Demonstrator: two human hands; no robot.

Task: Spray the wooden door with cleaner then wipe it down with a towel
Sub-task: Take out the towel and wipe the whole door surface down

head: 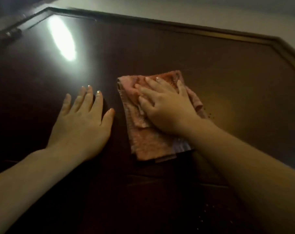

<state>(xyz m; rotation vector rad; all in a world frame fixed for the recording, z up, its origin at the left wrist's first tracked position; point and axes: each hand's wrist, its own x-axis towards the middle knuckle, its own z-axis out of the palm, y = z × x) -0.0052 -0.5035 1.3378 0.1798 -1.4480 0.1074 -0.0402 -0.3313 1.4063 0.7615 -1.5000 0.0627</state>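
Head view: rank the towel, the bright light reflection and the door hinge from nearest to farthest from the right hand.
1. Towel: directly under the right hand, pressed flat on the door.
2. Light reflection: up and to the left, on the glossy wood.
3. Door hinge: far upper left, at the door's edge.

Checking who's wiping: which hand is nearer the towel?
Right. The right hand presses flat on the pink towel; the left hand lies on the bare door beside it, not touching.
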